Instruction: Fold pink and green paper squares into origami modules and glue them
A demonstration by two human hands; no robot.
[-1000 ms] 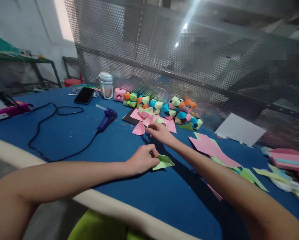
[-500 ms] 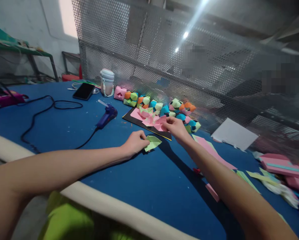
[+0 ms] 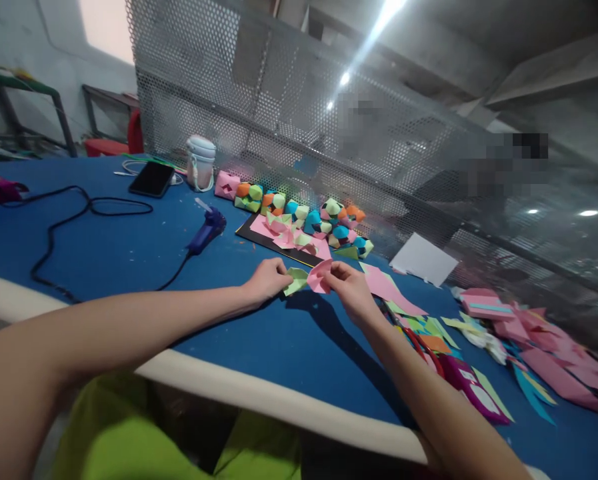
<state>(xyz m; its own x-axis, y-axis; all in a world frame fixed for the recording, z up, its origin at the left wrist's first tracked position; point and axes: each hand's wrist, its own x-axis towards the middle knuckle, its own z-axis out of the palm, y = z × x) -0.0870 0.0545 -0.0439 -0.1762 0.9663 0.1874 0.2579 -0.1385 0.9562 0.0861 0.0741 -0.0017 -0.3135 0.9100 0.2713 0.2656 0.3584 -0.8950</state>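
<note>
My left hand (image 3: 267,283) pinches a folded light-green paper piece (image 3: 297,281) just above the blue table. Close beside it, my right hand (image 3: 347,285) grips a folded pink paper piece (image 3: 319,277) between thumb and fingers. The two pieces are side by side, their near edges almost touching; I cannot tell if they meet. Behind them lies a black board (image 3: 257,235) with pink paper and several folded pink and green shapes (image 3: 283,230) on it.
A blue glue gun (image 3: 207,231) with its cord lies left of my hands. Colourful folded paper balls (image 3: 299,212) line the back, near a white bottle (image 3: 201,164) and a phone (image 3: 151,179). Red-handled scissors (image 3: 423,347), a purple packet (image 3: 471,388) and paper scraps (image 3: 511,323) lie right.
My right hand has lifted the pink folded piece off the black board and brought it toward me, next to the green piece. My left hand still holds the green piece. The view has shifted right.
</note>
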